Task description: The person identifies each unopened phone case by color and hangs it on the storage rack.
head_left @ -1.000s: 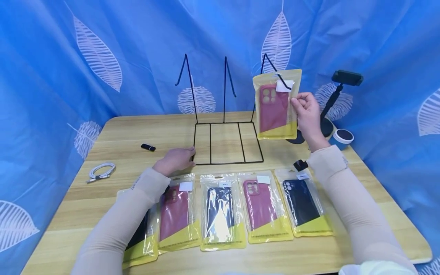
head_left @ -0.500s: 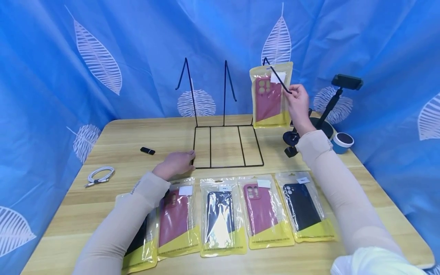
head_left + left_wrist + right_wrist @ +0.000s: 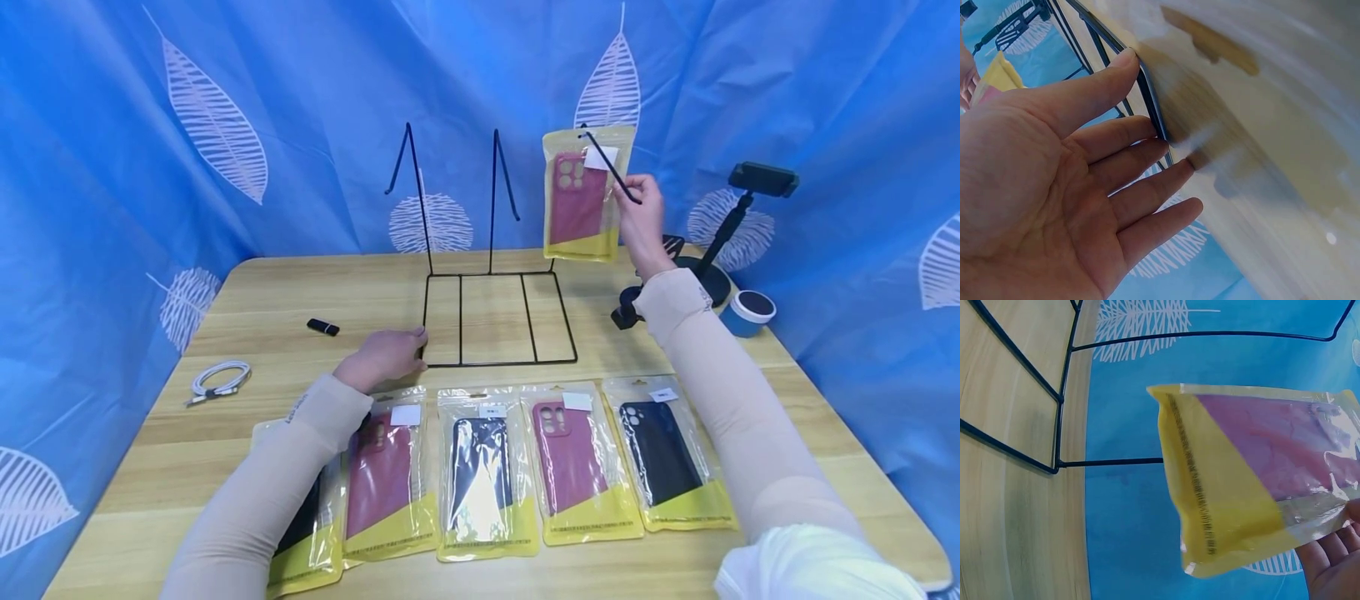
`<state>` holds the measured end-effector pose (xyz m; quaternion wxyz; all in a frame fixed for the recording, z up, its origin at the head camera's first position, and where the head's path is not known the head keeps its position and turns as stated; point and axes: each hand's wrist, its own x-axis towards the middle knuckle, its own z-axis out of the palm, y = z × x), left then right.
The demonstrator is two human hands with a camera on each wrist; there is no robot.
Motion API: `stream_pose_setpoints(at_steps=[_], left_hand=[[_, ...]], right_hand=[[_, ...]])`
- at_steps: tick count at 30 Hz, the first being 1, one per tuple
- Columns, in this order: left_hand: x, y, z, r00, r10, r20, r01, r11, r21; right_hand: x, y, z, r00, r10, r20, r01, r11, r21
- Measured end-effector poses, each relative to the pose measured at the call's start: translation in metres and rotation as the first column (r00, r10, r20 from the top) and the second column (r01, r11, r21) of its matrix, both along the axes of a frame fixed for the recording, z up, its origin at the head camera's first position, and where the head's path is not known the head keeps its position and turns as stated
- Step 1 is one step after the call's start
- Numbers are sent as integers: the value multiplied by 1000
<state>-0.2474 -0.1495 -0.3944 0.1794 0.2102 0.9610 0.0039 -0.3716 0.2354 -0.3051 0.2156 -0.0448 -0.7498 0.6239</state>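
My right hand (image 3: 643, 218) pinches the right edge of a clear-and-yellow pouch (image 3: 579, 225) with a pink phone case inside. The pouch hangs upright at the rightmost arm of a black wire display rack (image 3: 501, 364), whose hook passes at the pouch's top hole. In the right wrist view, the pouch (image 3: 1229, 494) shows its yellow lower end; the hook is out of sight there. My left hand (image 3: 384, 357) touches the rack base's front left corner. In the left wrist view, the thumb and fairly straight fingers (image 3: 1147, 194) rest against the black rod (image 3: 1150, 94).
Several pouched phone cases lie in a row along the front: black (image 3: 662, 450), pink (image 3: 570, 458), dark (image 3: 480, 467), pink (image 3: 381, 479), and one partly under the left sleeve. A white cable (image 3: 221, 379), black stick (image 3: 322, 327), phone stand (image 3: 723, 233) and blue-white jar (image 3: 748, 312) surround the rack.
My right hand has carried the pouch left, up and away from me, bringing its top hole to the rack's right hook. The left hand keeps its place at the rack corner.
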Motion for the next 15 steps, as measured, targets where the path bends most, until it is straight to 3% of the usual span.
stream_pose_setpoints(at_steps=[4, 10, 12, 15], left_hand=[[-1, 0, -2, 1000, 1, 4, -1, 1000, 10], [0, -1, -1, 1000, 3, 0, -3, 1000, 21], [0, -1, 0, 1000, 5, 3, -5, 1000, 19], [0, 0, 2, 1000, 5, 7, -5, 1000, 15]], right_hand=[[3, 5, 1, 1000, 19, 21, -18, 999, -34], [18, 16, -2, 993, 114, -7, -114, 987, -112], [27, 22, -6, 991, 135, -12, -135, 988, -69], [48, 31, -16, 987, 154, 47, -160, 974, 163]])
